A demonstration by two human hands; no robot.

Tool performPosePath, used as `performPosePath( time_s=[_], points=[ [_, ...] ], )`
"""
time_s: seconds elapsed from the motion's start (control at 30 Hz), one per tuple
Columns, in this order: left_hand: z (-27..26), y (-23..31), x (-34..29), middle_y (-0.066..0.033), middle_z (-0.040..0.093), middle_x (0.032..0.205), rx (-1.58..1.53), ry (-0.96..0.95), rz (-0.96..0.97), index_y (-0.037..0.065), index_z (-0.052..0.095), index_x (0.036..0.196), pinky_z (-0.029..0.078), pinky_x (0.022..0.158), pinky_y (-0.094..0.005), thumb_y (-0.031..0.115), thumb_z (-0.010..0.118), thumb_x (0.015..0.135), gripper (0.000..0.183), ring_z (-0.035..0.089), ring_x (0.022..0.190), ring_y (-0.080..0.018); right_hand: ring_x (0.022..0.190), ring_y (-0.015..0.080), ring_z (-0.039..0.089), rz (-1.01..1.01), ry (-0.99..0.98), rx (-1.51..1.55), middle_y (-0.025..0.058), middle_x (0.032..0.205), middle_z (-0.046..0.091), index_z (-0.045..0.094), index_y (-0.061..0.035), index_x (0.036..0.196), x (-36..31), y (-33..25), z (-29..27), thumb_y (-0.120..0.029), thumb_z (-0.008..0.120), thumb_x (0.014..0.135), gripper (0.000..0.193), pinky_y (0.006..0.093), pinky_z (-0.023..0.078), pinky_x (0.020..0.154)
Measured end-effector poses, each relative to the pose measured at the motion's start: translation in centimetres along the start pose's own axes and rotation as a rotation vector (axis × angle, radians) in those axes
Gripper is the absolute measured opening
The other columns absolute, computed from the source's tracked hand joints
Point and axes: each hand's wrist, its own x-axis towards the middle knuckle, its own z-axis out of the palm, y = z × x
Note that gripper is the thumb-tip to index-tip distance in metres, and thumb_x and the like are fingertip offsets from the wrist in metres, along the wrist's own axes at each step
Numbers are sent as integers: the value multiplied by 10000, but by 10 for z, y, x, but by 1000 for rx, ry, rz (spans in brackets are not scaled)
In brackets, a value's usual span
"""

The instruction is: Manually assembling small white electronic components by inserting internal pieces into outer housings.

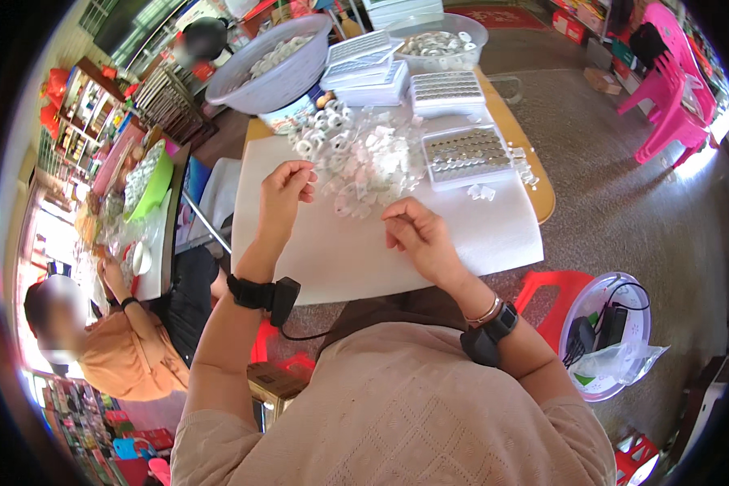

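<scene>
My left hand [283, 194] is raised over the left part of the white-covered table [340, 259], thumb and fingers drawn together. Closer to the middle, my right hand [417, 236] is curled, its thumb against the fingers. Whatever either hand may hold is too small or hidden to make out. Just beyond them spreads a heap of small clear and white plastic pieces [381, 158]. White ring-like parts [324, 130] lie at its back left. Right of the heap sits a white tray [468, 157] with rows of small parts, and a few loose clear pieces [482, 193] lie before it.
Filled trays [448, 93] and stacked trays [364, 69] stand at the back, between a large grey basin [275, 69] and a clear tub [437, 44] of parts. On the left, another person [138, 340] sits at a second table. A lilac basket [607, 336] and red stool [549, 300] stand right.
</scene>
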Motion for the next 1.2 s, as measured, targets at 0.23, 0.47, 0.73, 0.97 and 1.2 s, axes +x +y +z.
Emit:
performPosePath(
  time_s=[0.23,0.47,0.73,0.97,1.2],
  points=[
    [-5,-36,-28,-37,645,886,385,60,142,33,633,1057,475,637,-236,144,610,869,220,579,699,-94,611,55,479,37,16,-33,0,671,548,561,-37,960,0,-4,5,-67,504,932,70,206,398,557],
    [30,-29,-45,-67,640,874,427,4,232,28,626,1081,489,684,-280,151,693,783,330,588,744,-138,604,56,479,36,16,-36,-1,674,556,566,-44,957,0,-4,5,-85,512,933,72,205,396,554],
    [21,-33,-49,-47,625,844,353,-14,190,24,639,1049,476,708,-267,141,701,772,307,572,757,-129,606,56,478,40,9,-39,-4,670,555,569,-45,952,0,-6,6,-96,515,934,76,205,397,561],
    [8,-17,-69,-47,600,889,-388,-167,-148,-30,560,1123,475,696,-258,100,587,864,291,568,762,-120,596,41,460,44,12,-75,-7,674,559,568,-52,957,2,-4,3,-113,516,929,85,191,373,552],
    [3,-29,-63,-67,589,955,-786,-250,-175,-39,505,1169,477,719,-257,49,520,868,314,575,809,-145,616,56,487,67,26,-115,4,678,568,563,-37,960,-1,-9,7,-92,507,926,85,207,399,572]
  ],
)
